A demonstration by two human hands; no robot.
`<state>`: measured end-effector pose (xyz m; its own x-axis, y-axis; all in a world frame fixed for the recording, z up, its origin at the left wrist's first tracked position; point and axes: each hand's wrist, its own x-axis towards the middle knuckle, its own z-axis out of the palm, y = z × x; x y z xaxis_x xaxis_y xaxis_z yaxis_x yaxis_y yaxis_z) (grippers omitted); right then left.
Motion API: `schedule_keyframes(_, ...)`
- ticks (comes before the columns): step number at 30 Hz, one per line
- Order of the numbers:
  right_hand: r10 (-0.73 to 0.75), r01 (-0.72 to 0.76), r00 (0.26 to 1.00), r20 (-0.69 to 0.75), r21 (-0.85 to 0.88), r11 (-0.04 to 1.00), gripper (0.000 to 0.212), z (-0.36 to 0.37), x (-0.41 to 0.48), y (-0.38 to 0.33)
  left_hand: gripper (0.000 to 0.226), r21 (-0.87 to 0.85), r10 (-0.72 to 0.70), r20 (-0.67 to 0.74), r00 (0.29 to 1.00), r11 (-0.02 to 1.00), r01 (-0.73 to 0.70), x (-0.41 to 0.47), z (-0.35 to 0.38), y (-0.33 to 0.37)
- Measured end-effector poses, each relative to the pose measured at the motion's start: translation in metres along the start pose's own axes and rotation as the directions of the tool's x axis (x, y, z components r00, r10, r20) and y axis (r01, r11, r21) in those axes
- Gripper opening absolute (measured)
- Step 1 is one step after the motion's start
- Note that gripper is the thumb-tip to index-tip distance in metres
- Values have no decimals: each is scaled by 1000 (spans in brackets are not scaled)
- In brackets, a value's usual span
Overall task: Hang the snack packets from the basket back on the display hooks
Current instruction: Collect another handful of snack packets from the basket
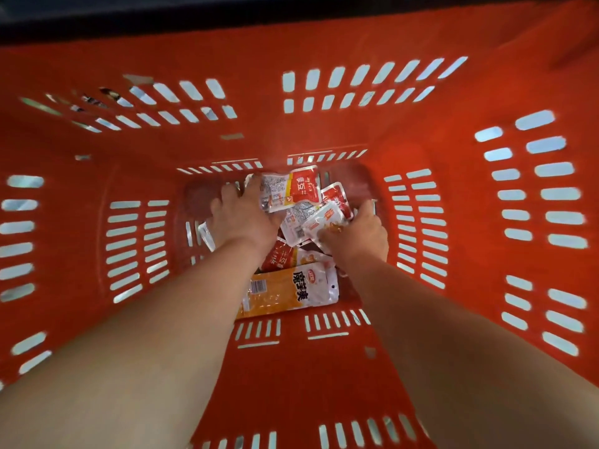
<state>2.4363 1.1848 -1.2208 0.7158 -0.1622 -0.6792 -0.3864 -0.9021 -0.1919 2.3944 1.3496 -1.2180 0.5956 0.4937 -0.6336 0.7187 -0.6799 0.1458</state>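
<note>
I look straight down into a deep red plastic basket (324,124) with slotted walls. Several snack packets lie in a heap on its bottom. My left hand (241,215) reaches down and grips the edge of a red-and-white packet (291,187) at the far side of the heap. My right hand (356,233) holds a small white packet (324,220) on the right side of the heap. A larger orange-and-white packet (291,294) lies nearest me, between my forearms. Another red packet (280,259) is partly hidden under my left wrist.
The basket's walls rise close on all sides of my arms. A dark strip (227,11) runs beyond the far rim. No display hooks are in view.
</note>
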Motion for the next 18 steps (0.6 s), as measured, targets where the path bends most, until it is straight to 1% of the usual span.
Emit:
schedule_keyframes(2,2,-2,1000,-2,-1,1000,81,0,3,2,76,89,42,-5,999,995,-42,1,-1,-1)
schedule_keyframes(4,8,-8,1000,7,-9,1000,96,0,4,2,76,198,134,-9,991,972,-129,0,0,-3)
schedule_keyframes(5,10,-10,1000,1,-10,1000,99,0,5,2,79,225,179,-8,984,959,-173,-1,1,-4)
schedule_keyframes(7,14,-14,1000,-18,6,1000,98,3,4,1,80,217,240,-7,971,948,-233,-4,3,-5)
schedule_keyframes(8,19,-19,999,-28,26,999,94,5,4,1,77,195,257,-9,966,948,-251,-5,4,-6)
schedule_keyframes(10,37,-35,999,-33,61,998,82,11,2,2,63,124,272,-15,962,955,-268,-6,9,-7)
schedule_keyframes(12,46,-45,999,-19,75,996,74,16,2,2,48,4,258,-32,966,966,-258,-7,12,-7)
schedule_keyframes(13,50,-49,999,-14,77,996,69,17,1,1,48,-46,243,-53,968,968,-246,-7,13,-6)
schedule_keyframes(15,50,-48,999,-17,124,991,52,19,2,3,66,-82,190,-59,980,978,-194,-5,12,-3)
schedule_keyframes(17,44,-43,999,-1,238,970,32,17,1,6,84,-84,101,-14,995,991,-101,1,8,-3)
schedule_keyframes(18,39,-45,999,27,308,950,25,16,0,7,86,-104,60,9,998,993,-59,3,6,-3)
